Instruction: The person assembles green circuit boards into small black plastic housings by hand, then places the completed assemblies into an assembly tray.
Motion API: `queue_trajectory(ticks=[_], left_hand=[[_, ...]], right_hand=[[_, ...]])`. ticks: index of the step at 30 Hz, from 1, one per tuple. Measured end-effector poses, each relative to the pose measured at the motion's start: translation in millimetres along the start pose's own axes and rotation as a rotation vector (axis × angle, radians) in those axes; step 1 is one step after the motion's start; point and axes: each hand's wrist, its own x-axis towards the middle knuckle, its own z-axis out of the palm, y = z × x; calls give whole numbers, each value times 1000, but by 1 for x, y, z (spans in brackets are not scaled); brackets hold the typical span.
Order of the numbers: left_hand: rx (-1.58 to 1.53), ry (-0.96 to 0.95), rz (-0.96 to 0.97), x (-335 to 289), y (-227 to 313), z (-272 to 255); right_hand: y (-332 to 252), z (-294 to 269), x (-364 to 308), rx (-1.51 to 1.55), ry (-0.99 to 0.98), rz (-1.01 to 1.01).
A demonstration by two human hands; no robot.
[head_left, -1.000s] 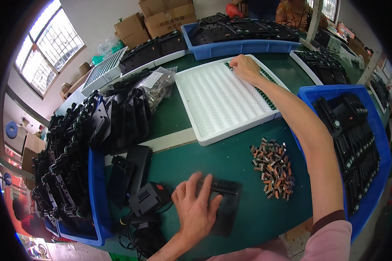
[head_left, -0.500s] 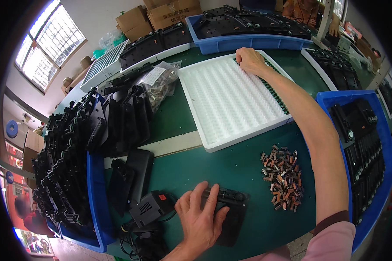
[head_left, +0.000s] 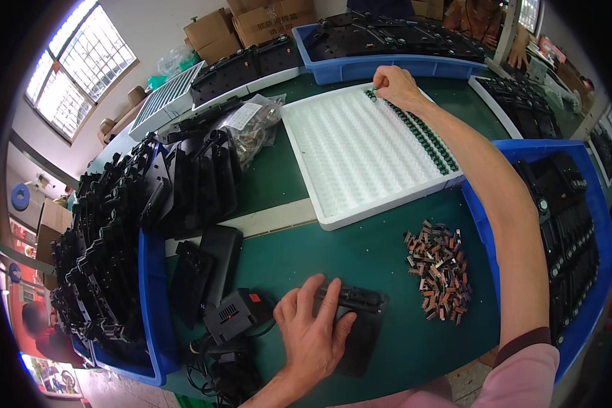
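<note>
While your right hand (head_left: 396,87) bends over the far end of the white tray (head_left: 340,163), fingertips drawn in at the green parts (head_left: 430,144), can't tell whether they pinch one. Parts sit in rows along the tray's right side; straight up-and-down finger moves should spare the neighbours. Your left hand (head_left: 313,333) lies, fingers spread, on the black casing (head_left: 362,343); light pressure seems enough. Copper-brown pile (head_left: 438,272) sits right of it.

Window (head_left: 81,68) glaring white at left; scene bright; fisheye bending, corners black.
</note>
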Motion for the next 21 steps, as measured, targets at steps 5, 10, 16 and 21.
queue_trajectory(ticks=[5,10,16,21], left_hand=[[1,31,15,3,-1,5],[69,91,-11,7,-1,5],[95,153,63,3,-6,12],[84,200,92,-2,-7,13]], right_hand=[[-44,-23,-30,74,-21,-72],[-108,-39,-107,510,-503,4],[-151,-60,-230,752,-770,145],[-153,-50,-266,608,-785,166]])
